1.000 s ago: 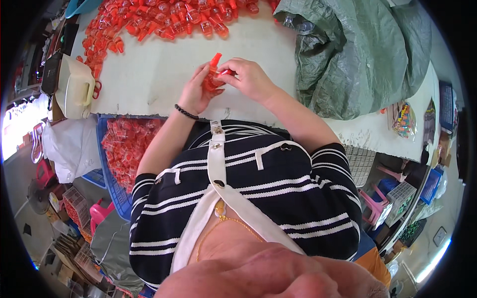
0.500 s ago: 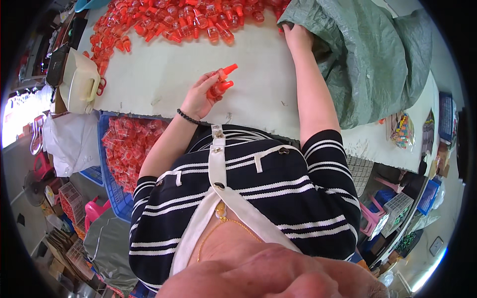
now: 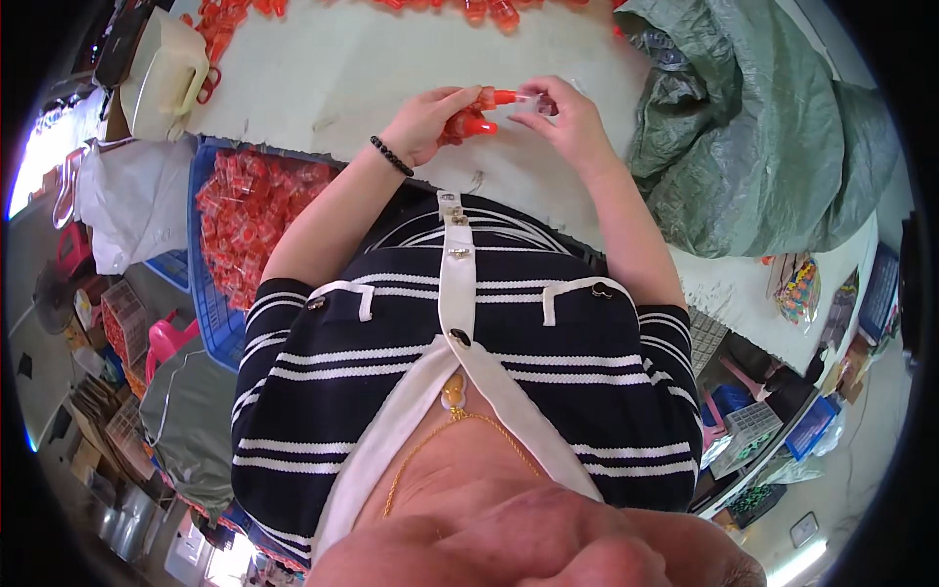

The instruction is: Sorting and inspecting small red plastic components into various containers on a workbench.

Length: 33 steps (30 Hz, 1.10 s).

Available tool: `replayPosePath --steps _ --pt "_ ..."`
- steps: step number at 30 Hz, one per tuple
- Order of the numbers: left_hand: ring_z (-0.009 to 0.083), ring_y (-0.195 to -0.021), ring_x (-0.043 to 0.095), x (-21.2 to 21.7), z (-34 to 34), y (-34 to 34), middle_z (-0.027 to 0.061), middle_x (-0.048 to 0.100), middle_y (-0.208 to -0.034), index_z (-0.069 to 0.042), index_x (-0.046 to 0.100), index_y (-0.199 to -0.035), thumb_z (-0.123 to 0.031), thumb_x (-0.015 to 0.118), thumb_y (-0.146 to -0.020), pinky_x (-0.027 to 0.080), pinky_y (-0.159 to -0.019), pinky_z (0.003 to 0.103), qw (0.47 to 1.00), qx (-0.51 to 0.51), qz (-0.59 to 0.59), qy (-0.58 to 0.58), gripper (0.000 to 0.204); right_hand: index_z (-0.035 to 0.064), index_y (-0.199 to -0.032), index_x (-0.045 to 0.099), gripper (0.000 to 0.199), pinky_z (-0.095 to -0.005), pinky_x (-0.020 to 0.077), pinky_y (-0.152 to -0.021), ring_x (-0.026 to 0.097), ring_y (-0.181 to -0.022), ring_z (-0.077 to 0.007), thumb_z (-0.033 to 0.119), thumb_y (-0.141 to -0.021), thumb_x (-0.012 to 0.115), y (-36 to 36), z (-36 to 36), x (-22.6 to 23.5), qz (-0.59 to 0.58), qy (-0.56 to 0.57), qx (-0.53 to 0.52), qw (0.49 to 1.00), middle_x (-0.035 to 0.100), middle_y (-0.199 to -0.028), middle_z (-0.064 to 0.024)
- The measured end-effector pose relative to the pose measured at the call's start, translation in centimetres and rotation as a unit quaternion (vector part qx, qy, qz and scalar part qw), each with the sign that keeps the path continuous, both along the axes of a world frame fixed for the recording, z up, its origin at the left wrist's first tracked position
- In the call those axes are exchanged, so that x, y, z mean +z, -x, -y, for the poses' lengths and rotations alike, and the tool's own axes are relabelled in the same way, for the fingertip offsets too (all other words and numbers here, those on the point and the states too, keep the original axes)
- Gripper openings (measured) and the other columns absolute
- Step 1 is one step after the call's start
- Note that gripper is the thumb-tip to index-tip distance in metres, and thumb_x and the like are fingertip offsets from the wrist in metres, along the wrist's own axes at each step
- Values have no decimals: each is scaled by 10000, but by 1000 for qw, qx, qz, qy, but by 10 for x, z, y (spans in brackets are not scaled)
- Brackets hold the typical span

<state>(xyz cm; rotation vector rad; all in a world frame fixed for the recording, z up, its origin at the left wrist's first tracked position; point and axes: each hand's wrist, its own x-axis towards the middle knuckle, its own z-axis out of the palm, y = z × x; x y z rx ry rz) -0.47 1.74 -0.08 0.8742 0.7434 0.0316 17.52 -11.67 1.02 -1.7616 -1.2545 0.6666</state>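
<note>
Red pieces (image 3: 469, 115) pinched in left hand (image 3: 427, 122) fingers, above the tabletop (image 3: 323, 78); right hand (image 3: 565, 122) fingers closed on clear piece (image 3: 531, 98), touching red tip.

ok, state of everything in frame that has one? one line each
left hand: closed on a bunch of small orange pieces
right hand: fingers pinched on a small clear piece at the orange tip
blue crate: filled with orange pieces, beside the table
orange pile: loose on the table's far edge
green sack: slumped and crumpled on the table
cream container: on its side
</note>
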Motion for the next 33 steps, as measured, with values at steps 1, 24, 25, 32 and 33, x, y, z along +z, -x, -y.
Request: replayPosePath --steps 1,24,25,32,33 --pt "76 -774 628 0 1 0 9 627 -947 -45 592 -1152 -309 504 -958 429 -585 201 1000 -4 0 8 339 40 -1096 571 381 -313 514 -743 624 -832 -214 129 -760 727 3 0 0 6 -12 30 999 611 -974 -98" --pt "143 -805 616 4 1 40 68 630 -961 -45 549 -1155 -172 550 -934 501 -697 260 793 6 42 -608 255 69 -1090 617 311 -254 485 -728 583 -788 -115 322 -910 586 24 -46 -4 -376 167 59 910 633 -903 -3" --pt "146 -805 614 7 1 45 70 628 -964 -50 547 -1155 -181 540 -940 501 -696 269 873 70 10 -482 252 63 -1098 606 316 -261 483 -734 577 -804 -123 312 -902 595 25 -60 5 -273 127 78 951 626 -924 -10" --pt "157 -781 615 0 -34 80 67 622 -948 -65 532 -1139 -270 482 -970 479 -612 261 942 329 50 -48 271 109 -1113 597 323 -368 469 -856 541 -1038 -265 232 -820 655 32 -184 -28 403 -131 96 901 555 -1171 -94" --pt "156 -769 615 -2 -36 83 66 621 -939 -67 529 -1135 -293 475 -972 470 -591 255 938 341 43 -35 284 109 -1113 597 323 -368 469 -856 541 -1038 -265 232 -820 655 33 -196 -36 402 -139 99 900 555 -1171 -94"
